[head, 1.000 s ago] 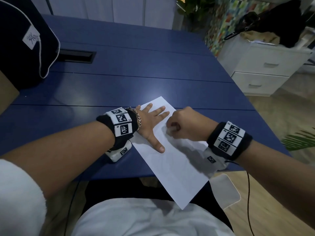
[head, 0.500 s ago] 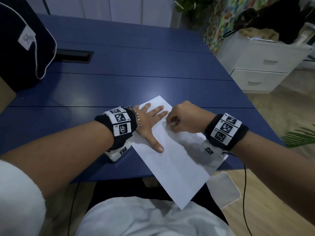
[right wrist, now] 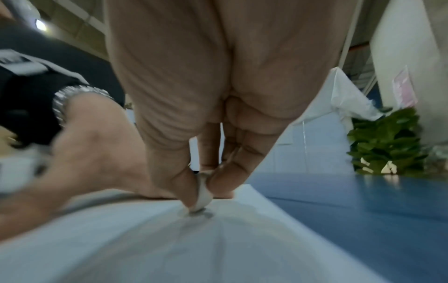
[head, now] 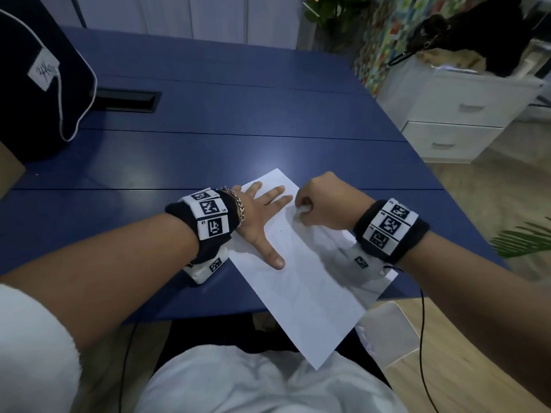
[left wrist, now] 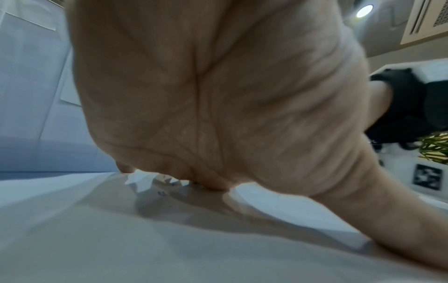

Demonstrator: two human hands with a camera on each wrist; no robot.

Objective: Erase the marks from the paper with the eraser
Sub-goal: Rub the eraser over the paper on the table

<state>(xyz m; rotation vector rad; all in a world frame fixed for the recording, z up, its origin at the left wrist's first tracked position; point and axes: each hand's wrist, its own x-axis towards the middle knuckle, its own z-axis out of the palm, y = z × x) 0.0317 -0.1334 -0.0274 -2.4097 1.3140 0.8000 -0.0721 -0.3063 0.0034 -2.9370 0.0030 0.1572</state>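
While the sheet lies slanted over the near edge of the blue table [head: 208, 156]
Paper [head: 313, 293]: white, flat
Left hand [head: 256, 216]: fingers spread straight — pressing the paper
Right hand [head: 325, 201]: fingers curled, pinching the eraser
Eraser [right wrist: 202, 199]: white — tip touching the paper's far end

The paper [head: 301, 281] is plain white on a deep blue worktop [head: 208, 150], and the eraser [right wrist: 202, 195] is a dull off-white. Both wristbands [head: 390, 231] are black with white panels bearing black square-code patterns, and the bracelet [head: 238, 205] is silver. The drawers [head: 453, 120] are white, the bag [head: 32, 93] dark navy with white piping, the wall panel [head: 384, 40] a multicoloured mosaic.
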